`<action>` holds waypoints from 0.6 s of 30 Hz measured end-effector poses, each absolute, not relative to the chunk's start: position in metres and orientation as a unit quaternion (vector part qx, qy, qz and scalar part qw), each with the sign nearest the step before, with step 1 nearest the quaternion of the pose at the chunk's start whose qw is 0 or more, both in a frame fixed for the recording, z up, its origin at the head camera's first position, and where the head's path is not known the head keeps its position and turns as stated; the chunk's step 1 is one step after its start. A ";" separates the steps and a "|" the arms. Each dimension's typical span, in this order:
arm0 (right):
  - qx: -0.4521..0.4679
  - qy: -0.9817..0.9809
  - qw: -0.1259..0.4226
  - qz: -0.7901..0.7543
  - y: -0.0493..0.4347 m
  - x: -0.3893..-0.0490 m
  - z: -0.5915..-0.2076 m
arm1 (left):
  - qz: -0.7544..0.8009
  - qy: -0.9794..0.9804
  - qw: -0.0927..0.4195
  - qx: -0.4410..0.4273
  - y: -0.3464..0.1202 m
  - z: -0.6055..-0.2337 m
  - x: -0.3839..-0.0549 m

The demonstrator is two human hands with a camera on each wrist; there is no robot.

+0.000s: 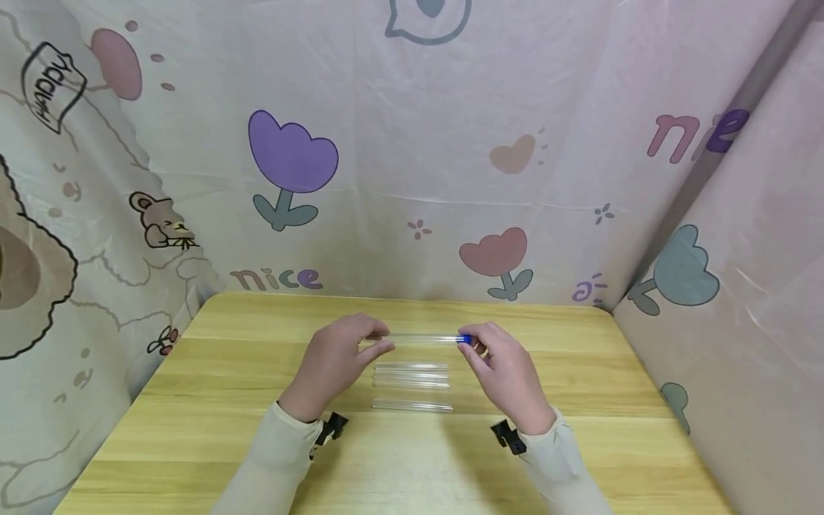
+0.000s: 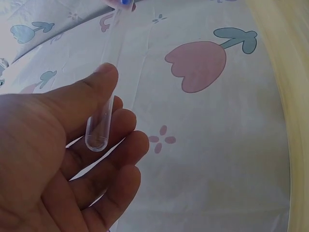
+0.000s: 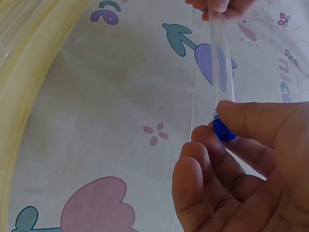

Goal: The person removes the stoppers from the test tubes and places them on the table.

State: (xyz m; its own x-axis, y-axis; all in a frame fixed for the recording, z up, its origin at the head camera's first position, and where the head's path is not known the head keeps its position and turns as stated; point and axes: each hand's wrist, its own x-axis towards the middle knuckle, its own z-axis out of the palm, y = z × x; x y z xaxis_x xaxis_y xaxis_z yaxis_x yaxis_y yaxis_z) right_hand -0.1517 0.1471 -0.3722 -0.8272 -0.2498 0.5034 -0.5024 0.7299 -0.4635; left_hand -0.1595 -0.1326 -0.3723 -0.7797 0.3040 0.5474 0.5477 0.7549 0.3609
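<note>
A clear test tube (image 1: 421, 339) with a blue cap (image 1: 464, 339) is held level between both hands, above the far half of the table. My left hand (image 1: 341, 361) pinches its rounded end between thumb and fingers; that end (image 2: 98, 140) shows beyond the thumb in the left wrist view. At the other end, my right hand (image 1: 508, 368) pinches the tube at the blue cap (image 3: 223, 129), thumb on one side and fingers on the other. Nearer me, several clear tubes (image 1: 412, 375) lie side by side on the table, with one more tube (image 1: 412, 405) a little apart.
The wooden table (image 1: 193, 422) ends at a patterned cloth (image 1: 399, 143) hung behind it, with more cloth at both sides. Black straps with camera mounts (image 1: 331, 429) sit at both wrists, over light sleeves.
</note>
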 end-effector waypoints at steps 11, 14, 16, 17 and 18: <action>0.203 -0.905 0.202 0.314 0.146 -0.151 -0.373 | -0.251 -0.901 0.257 -0.244 -0.133 -0.374 -0.158; 0.198 -0.904 0.199 0.323 0.145 -0.150 -0.373 | -0.246 -0.899 0.264 -0.249 -0.133 -0.374 -0.159; 0.196 -0.903 0.200 0.325 0.145 -0.150 -0.373 | -0.245 -0.898 0.266 -0.249 -0.133 -0.375 -0.159; 0.196 -0.903 0.199 0.326 0.145 -0.150 -0.373 | -0.244 -0.898 0.267 -0.249 -0.133 -0.375 -0.159; 0.197 -0.904 0.199 0.325 0.145 -0.150 -0.373 | -0.244 -0.899 0.266 -0.248 -0.133 -0.375 -0.159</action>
State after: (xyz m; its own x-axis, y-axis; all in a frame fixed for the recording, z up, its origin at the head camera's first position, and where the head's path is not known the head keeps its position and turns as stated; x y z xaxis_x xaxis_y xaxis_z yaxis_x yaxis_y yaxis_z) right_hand -0.1500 0.1447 -0.3735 -0.8434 -0.2260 0.4874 -0.4845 0.7119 -0.5083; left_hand -0.1593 -0.1327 -0.3750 -0.7350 0.3161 0.5998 0.5757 0.7583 0.3059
